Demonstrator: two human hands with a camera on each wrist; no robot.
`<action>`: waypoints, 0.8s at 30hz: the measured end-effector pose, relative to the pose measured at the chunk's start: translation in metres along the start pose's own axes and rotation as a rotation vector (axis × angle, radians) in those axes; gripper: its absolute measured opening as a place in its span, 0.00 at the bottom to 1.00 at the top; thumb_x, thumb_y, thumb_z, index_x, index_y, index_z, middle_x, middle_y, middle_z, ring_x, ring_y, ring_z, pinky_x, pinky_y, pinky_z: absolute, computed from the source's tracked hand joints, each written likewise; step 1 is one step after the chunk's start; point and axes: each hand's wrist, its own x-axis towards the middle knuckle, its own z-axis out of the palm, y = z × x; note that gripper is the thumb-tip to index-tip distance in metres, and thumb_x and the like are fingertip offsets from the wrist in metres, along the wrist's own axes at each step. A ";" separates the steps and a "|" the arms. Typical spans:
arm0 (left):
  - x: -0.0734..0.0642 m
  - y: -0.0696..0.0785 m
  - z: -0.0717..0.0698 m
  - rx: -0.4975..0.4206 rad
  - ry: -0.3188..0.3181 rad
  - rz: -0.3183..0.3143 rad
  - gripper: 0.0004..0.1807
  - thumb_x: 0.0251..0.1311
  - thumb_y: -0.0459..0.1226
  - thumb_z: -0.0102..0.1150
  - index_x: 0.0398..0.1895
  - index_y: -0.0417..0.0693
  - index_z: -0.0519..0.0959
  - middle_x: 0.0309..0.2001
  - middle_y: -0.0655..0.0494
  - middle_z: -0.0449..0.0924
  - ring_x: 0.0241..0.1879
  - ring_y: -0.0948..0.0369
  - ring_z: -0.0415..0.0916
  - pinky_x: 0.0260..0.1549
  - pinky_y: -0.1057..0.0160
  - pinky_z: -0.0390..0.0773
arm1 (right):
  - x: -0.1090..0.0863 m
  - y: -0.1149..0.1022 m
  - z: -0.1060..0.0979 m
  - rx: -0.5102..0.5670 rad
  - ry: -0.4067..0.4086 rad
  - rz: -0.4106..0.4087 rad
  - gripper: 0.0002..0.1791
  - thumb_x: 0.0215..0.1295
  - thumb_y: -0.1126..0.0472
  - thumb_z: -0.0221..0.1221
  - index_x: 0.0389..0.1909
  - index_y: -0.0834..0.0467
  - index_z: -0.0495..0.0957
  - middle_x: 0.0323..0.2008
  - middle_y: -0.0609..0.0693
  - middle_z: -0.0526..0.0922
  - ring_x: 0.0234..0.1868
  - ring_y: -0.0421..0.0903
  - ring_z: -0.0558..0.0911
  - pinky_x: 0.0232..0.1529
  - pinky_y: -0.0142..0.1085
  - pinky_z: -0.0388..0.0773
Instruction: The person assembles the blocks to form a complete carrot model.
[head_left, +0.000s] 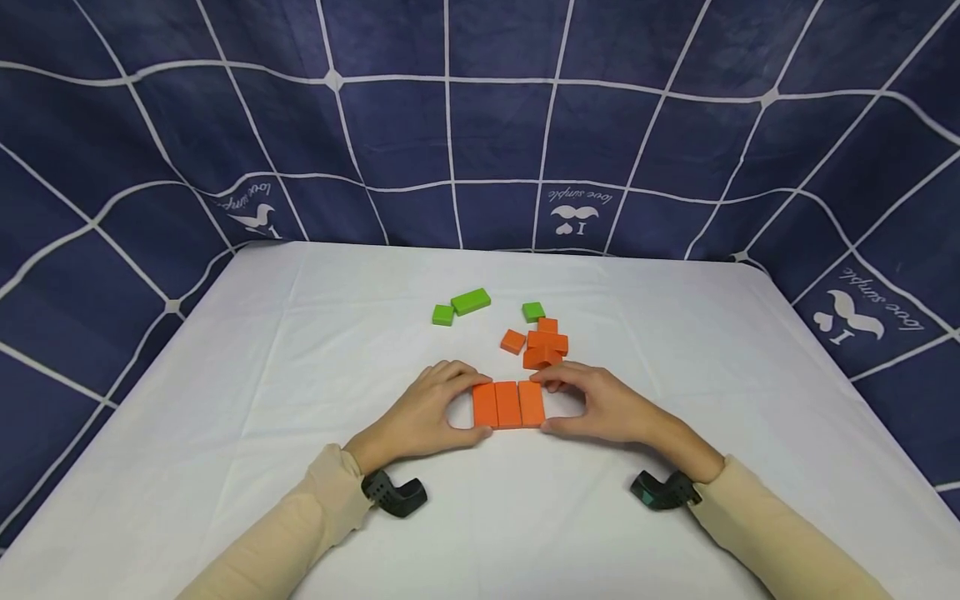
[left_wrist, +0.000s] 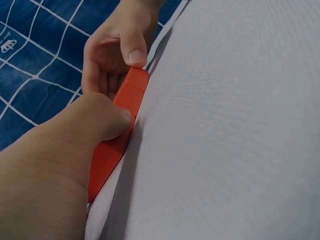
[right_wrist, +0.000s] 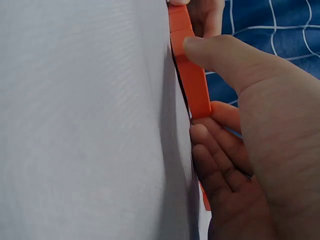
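Three flat orange rectangular blocks lie side by side in a row on the white cloth, long sides together, with the middle block (head_left: 507, 405) between the other two. My left hand (head_left: 433, 410) holds the left block (head_left: 484, 406), thumb at its near end and index finger at its far end. On the other side my right hand (head_left: 600, 403) pinches the right block (head_left: 532, 404) the same way. In the right wrist view its thumb (right_wrist: 200, 50) presses the near end of that block (right_wrist: 196, 87), other fingers beyond it.
Behind the row, several orange blocks (head_left: 546, 342) sit clustered, with a small orange block (head_left: 513, 342) to their left. Farther back lie a long green block (head_left: 471, 301) and two small green blocks (head_left: 442, 315). A blue checked curtain (head_left: 495, 125) hangs around the white table (head_left: 360, 308).
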 end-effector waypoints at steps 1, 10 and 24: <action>0.000 0.000 0.000 0.000 -0.001 -0.001 0.34 0.55 0.56 0.71 0.65 0.56 0.79 0.58 0.61 0.76 0.59 0.61 0.69 0.62 0.52 0.69 | 0.001 0.000 0.000 -0.005 -0.002 0.005 0.32 0.55 0.52 0.77 0.62 0.48 0.79 0.50 0.38 0.82 0.50 0.37 0.79 0.57 0.37 0.78; -0.001 0.000 -0.002 0.001 0.001 -0.005 0.34 0.55 0.56 0.71 0.65 0.55 0.79 0.59 0.61 0.76 0.59 0.61 0.69 0.63 0.52 0.69 | 0.004 0.000 0.001 -0.023 -0.021 0.010 0.33 0.56 0.51 0.76 0.64 0.47 0.79 0.53 0.38 0.81 0.52 0.37 0.78 0.57 0.38 0.78; 0.000 0.000 0.000 0.006 0.009 0.009 0.34 0.54 0.55 0.72 0.64 0.54 0.79 0.58 0.60 0.76 0.58 0.61 0.70 0.62 0.52 0.70 | 0.001 0.001 -0.009 0.025 -0.031 -0.080 0.32 0.60 0.50 0.74 0.65 0.51 0.79 0.60 0.41 0.80 0.53 0.39 0.81 0.57 0.38 0.80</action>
